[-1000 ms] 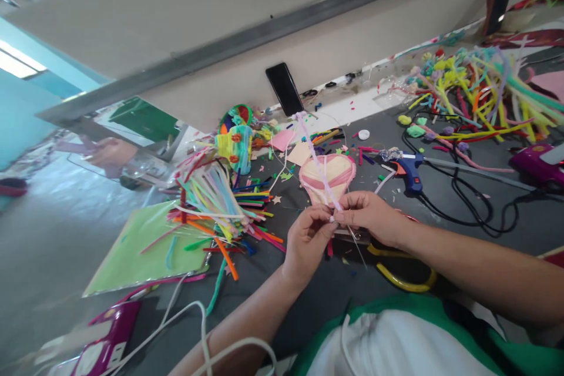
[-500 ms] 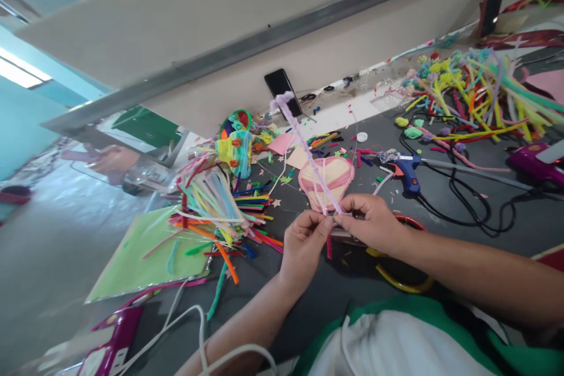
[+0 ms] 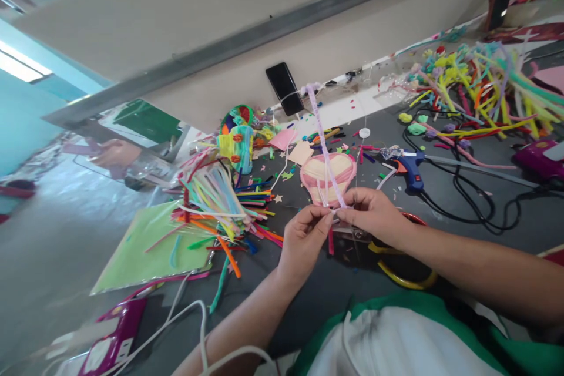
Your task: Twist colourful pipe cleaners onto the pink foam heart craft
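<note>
Your left hand (image 3: 304, 241) and right hand (image 3: 375, 217) pinch, fingertips together, the lower end of a fuzzy lilac pipe-cleaner strip (image 3: 323, 142), above the front edge of the dark grey surface (image 3: 259, 267). Beyond your fingers lies a pink-and-cream rounded piece (image 3: 344, 165); rightward, a blue glue gun (image 3: 412, 171).

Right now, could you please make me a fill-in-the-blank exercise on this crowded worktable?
The right hand pinches a slim, fuzzy stem coloured pale ____.
The padded, cream-centred piece has a ____ rim.
The pistol-shaped plastic glue gun is mainly ____.
The flat, plastic-covered sheet is pale ____.
Missing words, in order: purple, pink, blue, green.
</note>
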A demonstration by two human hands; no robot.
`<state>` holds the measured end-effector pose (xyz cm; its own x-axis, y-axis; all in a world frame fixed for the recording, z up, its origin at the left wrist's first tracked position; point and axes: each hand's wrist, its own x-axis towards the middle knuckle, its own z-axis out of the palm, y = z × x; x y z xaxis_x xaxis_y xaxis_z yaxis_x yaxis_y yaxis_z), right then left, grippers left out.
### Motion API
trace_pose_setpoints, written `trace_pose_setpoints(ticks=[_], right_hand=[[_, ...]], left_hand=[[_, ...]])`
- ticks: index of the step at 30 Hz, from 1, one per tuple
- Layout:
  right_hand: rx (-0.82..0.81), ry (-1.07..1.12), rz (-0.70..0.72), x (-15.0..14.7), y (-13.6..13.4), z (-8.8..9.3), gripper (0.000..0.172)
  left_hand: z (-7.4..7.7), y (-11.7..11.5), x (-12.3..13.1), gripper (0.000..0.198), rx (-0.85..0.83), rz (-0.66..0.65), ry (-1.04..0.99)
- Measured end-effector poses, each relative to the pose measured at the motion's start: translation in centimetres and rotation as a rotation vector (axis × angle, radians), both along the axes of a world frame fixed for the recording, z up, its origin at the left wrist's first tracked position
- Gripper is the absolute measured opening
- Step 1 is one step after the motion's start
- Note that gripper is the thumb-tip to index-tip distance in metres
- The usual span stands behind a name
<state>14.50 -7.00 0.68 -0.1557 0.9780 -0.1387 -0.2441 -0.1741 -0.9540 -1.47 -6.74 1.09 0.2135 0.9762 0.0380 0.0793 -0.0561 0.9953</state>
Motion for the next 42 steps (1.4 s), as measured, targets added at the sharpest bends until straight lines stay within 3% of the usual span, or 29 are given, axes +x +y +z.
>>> trace_pose_setpoints(ticks=[7,15,18,24,29,33,37,42], right_hand=[[0.051,0.006,0.021,0.2,0.1,-0.1,0.029],[0.037,-0.109,-0.036,0.1,-0.1,-0.2,0.029],[0.08,-0.198,-0.066,0.3,0.0,0.0,0.027],[-0.004,-0.183,-0.08,0.0,-0.2,0.5,0.02],[0.124,-0.355,-0.024,0.0,-0.2,-0.3,0.016],[0.226,-0.401,0.051,0.3,-0.1,-1.1,0.011],[0.249,-0.329,0.117,0.4,-0.2,-1.5,0.012],[0.105,-0.169,0.181,0.2,0.1,-1.1,0.017]], left_hand=[[0.1,-0.1,0.0,0.017,-0.032,-0.02,0.049],[0.1,0.0,-0.2,0.015,0.117,-0.035,0.207],[0.3,0.1,-0.4,0.01,0.329,-0.032,0.385],[0.6,0.4,-1.7,0.015,0.961,-0.087,0.723],[0.5,0.8,-2.6,0.025,1.22,-0.105,0.861],[0.6,0.6,-2.4,0.02,1.201,-0.124,0.857],[1.4,0.1,-1.8,0.012,1.011,-0.11,0.899],[2.1,0.1,-1.7,0.014,0.928,-0.105,0.907]])
